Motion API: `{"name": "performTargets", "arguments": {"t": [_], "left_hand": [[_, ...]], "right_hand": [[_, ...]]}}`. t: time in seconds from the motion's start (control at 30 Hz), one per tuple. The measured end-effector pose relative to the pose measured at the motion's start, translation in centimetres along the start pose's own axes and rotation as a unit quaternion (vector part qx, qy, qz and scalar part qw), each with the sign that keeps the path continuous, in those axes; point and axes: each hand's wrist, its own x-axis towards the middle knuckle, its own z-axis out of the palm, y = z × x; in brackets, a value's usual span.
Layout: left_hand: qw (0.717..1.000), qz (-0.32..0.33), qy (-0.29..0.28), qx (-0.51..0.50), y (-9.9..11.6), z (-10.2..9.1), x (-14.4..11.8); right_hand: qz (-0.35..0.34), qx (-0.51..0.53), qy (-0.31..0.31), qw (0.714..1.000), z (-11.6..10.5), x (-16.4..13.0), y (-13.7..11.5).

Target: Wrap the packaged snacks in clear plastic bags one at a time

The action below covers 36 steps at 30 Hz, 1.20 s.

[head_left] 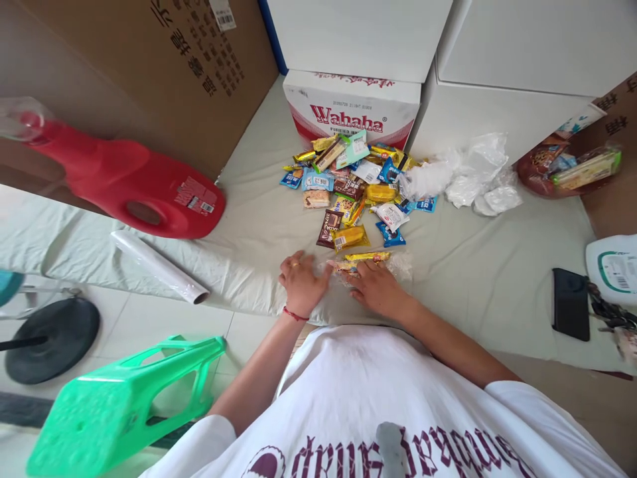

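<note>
A clear plastic bag (399, 265) lies at the near side of the cloth-covered surface, with yellow snack packets (367, 257) in or on it. My right hand (377, 287) is over the bag, its curled fingers gripping the plastic and touching the packets. At the bag's left end is my left hand (303, 284), palm down with fingers apart; its thumb touches or nearly touches the plastic. Just beyond, a heap of wrapped snacks holds a brown cocoa packet (329, 228), a yellow packet (350, 237) and a blue packet (391, 234).
Behind the snacks stands a Wahaha carton (352, 109). Crumpled clear plastic (472, 172) and a bag of snacks (572, 166) are to the right, with a black phone (570, 304). Leftward lie a red bottle (154, 182), a plastic-wrapped roll (159, 267) and a green stool (94, 411).
</note>
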Motion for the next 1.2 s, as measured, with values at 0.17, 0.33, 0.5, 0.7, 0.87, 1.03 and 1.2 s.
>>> {"name": "performTargets", "arguments": {"t": [0.17,0.33,0.5,0.7,0.87,1.03,1.2], "left_hand": [[0.985,0.017,-0.132,-0.110,1.7,-1.3,-0.3],[0.882,-0.051,-0.234,-0.406,5.0,1.5,0.3],[0.925,0.023,-0.211,-0.314,7.3,4.6,-0.1],[0.974,0.182,-0.136,-0.012,8.6,5.0,-2.5],[0.964,0.211,-0.138,0.084,9.2,5.1,-2.9],[0.960,0.220,-0.142,0.100,9.4,5.2,-3.1],[0.954,0.247,-0.164,-0.042,7.8,5.4,-2.6]], "right_hand": [[0.012,0.012,0.014,1.000,0.9,0.1,-0.3],[0.003,0.055,0.047,0.997,1.3,-0.6,0.1],[-0.031,0.221,0.141,0.964,0.5,-3.5,3.3],[0.372,0.126,0.349,0.851,2.5,-6.0,7.8],[0.308,0.188,0.276,0.891,4.0,-5.6,8.3],[0.247,0.262,0.309,0.880,2.2,-4.4,5.9],[0.176,0.178,0.190,0.949,1.7,-1.3,2.6]]}}
